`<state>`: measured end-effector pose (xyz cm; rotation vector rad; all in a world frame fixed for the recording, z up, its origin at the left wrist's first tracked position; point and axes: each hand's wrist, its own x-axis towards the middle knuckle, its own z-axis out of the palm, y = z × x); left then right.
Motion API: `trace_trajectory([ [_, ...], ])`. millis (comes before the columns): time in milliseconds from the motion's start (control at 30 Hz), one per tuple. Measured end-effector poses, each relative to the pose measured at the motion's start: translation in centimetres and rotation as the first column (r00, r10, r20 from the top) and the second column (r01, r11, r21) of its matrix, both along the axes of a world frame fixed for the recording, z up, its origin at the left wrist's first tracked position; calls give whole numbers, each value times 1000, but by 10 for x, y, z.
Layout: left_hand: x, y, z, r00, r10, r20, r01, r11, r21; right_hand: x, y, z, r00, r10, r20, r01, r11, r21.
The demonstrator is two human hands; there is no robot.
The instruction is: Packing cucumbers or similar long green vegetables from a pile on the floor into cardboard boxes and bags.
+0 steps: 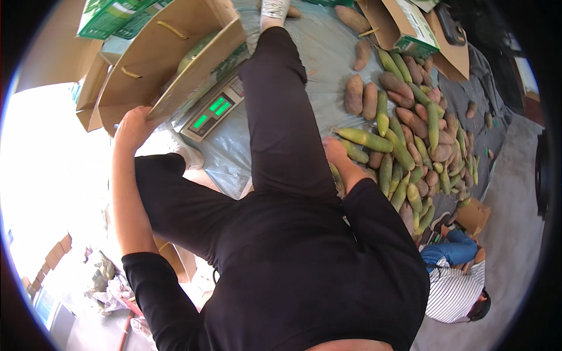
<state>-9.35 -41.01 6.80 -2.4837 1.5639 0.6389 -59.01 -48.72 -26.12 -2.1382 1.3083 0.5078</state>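
Note:
My left hand [133, 127] is closed on the near corner of an open cardboard box [199, 69]. Something green shows inside, but the flap hides most of it. Under the box is a digital scale [213, 111] with a lit green display. My right hand [335, 151] is lowered at the left edge of a heap, right beside a long green radish [354, 152]. Its fingers are turned down and partly hidden, so I cannot tell whether it grips anything. Another green radish [366, 139] lies just above it. Reddish-brown sweet potatoes [353, 93] are mixed through the heap.
A plastic sheet [319, 55] covers the ground. Green-printed cartons stand at the upper left [120, 17] and upper right [404, 26]. A person in a striped top [456, 292] crouches at the lower right, near a small cardboard box [473, 215]. Crumpled bags [111, 289] lie lower left.

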Motion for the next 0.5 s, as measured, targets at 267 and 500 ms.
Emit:
trace_trajectory([
  [267, 8, 1, -12, 1000, -19, -2, 19, 1000, 8, -31, -27, -5, 401, -791, 463, 724, 583, 369],
  [500, 12, 9, -9, 999, 34, 31, -35, 999, 33, -38, -97, 68, 257, -677, 689, 808, 542, 231],
])
